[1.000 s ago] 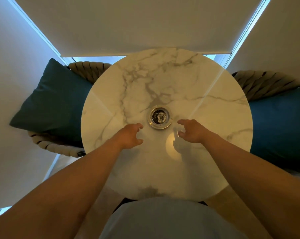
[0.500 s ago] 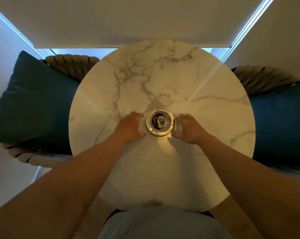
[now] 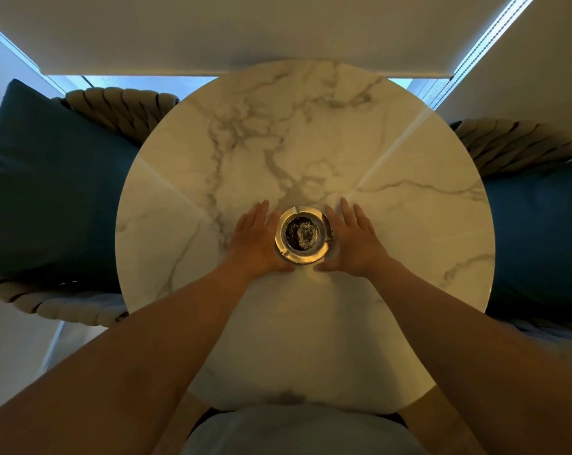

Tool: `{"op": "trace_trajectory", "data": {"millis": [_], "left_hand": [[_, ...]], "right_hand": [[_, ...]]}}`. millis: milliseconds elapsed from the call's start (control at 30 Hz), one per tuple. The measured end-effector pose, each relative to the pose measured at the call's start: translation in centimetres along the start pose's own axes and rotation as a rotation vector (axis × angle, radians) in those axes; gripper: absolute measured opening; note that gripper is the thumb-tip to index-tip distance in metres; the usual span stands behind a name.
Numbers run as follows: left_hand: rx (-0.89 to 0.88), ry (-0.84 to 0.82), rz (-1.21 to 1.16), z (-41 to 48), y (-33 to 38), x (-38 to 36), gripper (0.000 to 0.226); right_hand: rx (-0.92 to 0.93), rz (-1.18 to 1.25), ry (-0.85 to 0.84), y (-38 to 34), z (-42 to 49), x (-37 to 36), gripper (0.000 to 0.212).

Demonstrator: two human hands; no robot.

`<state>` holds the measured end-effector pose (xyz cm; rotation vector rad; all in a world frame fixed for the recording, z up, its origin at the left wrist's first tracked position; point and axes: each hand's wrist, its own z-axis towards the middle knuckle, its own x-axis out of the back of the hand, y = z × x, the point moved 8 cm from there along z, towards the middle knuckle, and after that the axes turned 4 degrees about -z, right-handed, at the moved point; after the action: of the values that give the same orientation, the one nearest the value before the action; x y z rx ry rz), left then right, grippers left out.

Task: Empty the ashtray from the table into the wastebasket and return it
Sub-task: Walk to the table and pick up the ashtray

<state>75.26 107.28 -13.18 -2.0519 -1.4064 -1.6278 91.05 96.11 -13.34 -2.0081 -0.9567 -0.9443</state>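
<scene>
Head view: ashtray (image 3: 303,237) sits near the middle of the round marble table (image 3: 393,152), dark ash in its bowl, with bare marble all round it and every table edge well apart. Chairs with dark cushions (image 3: 48,178) press against the left and right edges. Left hand (image 3: 256,238) and right hand (image 3: 353,239) flank the ashtray, fingers straight and spread, pointing away from the person, palms facing it; actual contact cannot be told. Both forearms stretch across the near edge.
</scene>
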Motion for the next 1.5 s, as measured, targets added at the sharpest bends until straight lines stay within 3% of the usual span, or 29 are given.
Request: {"op": "trace_trajectory", "data": {"millis": [900, 1500], "left_hand": [[-0.019, -0.027, 0.065, 1.4, 0.5, -0.8, 0.126], [-0.105, -0.03, -0.107, -0.5, 1.9, 1.6, 0.113]], "right_hand": [[-0.049, -0.048, 0.008, -0.6, 0.8, 0.2, 0.13], [-0.012, 0.059, 0.063, -1.3, -1.1, 2.0, 0.131]]}}
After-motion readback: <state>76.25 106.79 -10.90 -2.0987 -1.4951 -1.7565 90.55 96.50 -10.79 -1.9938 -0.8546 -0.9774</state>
